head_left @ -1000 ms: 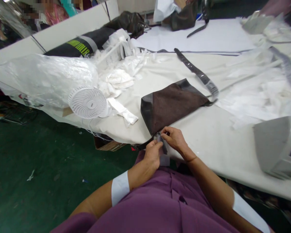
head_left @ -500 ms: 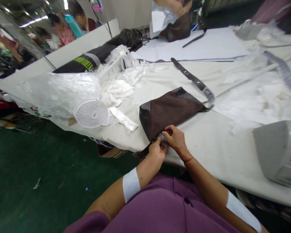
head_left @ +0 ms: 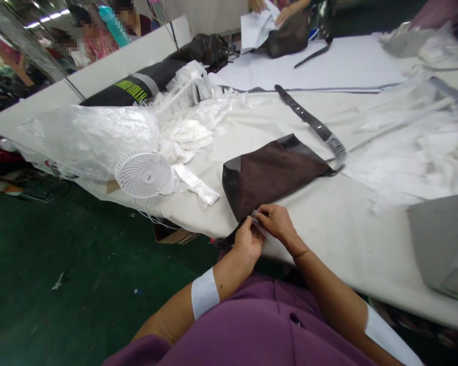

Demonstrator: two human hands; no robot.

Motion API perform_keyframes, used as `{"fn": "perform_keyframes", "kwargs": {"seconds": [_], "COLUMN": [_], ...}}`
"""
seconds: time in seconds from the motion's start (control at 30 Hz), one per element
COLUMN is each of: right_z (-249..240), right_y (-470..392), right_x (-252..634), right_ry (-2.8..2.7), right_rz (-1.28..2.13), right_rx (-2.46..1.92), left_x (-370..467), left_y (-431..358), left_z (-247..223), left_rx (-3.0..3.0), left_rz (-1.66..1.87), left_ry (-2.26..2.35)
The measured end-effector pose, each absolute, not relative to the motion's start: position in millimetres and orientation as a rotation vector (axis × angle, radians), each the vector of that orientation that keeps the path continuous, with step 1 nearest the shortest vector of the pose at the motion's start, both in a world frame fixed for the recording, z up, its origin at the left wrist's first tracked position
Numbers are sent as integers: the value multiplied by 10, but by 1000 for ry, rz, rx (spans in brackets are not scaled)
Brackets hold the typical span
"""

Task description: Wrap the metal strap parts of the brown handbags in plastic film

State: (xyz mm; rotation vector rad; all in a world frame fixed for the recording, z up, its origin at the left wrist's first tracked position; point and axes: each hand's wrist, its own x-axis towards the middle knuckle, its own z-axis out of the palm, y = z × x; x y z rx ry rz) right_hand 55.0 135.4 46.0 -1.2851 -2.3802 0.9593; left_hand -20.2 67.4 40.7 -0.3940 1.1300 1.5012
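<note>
A dark brown bag (head_left: 277,175) with black leather-like corners lies flat on the table in front of me. From its far right corner runs a dark strap (head_left: 305,119) with a row of eyelets, wrapped in clear film near the bag. At the near corner, both hands are closed on a piece of clear plastic film (head_left: 255,221) around the strap's attachment. My left hand (head_left: 249,241) pinches it from below. My right hand (head_left: 278,223) grips it from the right, thumb and finger together. My fingers partly hide the strap there, and its dark end hangs past the table edge.
A white fan (head_left: 144,175) stands at the left edge beside crumpled plastic bags (head_left: 95,134) and white wrapping scraps (head_left: 187,137). A grey machine (head_left: 442,244) sits at the right. Across the table, another person's hands (head_left: 288,12) hold white paper over a dark bag (head_left: 289,36).
My right fingers have shifted slightly on the film, which now shows as a narrower strip. Across the table, the other person's hands have brought white paper above the dark bag.
</note>
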Motion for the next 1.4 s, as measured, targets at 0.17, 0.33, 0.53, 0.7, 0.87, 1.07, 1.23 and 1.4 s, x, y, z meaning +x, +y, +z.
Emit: {"fn": "perform_keyframes", "kwargs": {"seconds": [0.17, 0.33, 0.53, 0.7, 0.87, 1.07, 1.23, 1.4], "right_z": [438, 450, 505, 621, 481, 400, 346, 292], "right_y": [1355, 1369, 1363, 1106, 1057, 1185, 1227, 1272], "right_x": [488, 441, 473, 551, 512, 456, 418, 399], "right_ry": [-2486, -2424, -2304, -2204, -2357, -2324, -2159, -1456], "right_rz": [806, 855, 766, 573, 735, 888, 1195, 2078], "right_rx": [-1295, -1257, -1254, -1098, -1146, -1327, -1422, -1461], "left_x": [-230, -246, -289, -298, -286, -300, -318, -378], "left_y": [637, 665, 602, 603, 632, 599, 609, 596], "left_z": [480, 453, 368, 268, 211, 241, 183, 240], "left_rx": [-607, -553, -521, -442, -392, -350, -458, -460], "left_rz": [1474, 1466, 1431, 1447, 1449, 1536, 1507, 1381], "left_ry": [1009, 1018, 1100, 1044, 1035, 1050, 991, 1021]}}
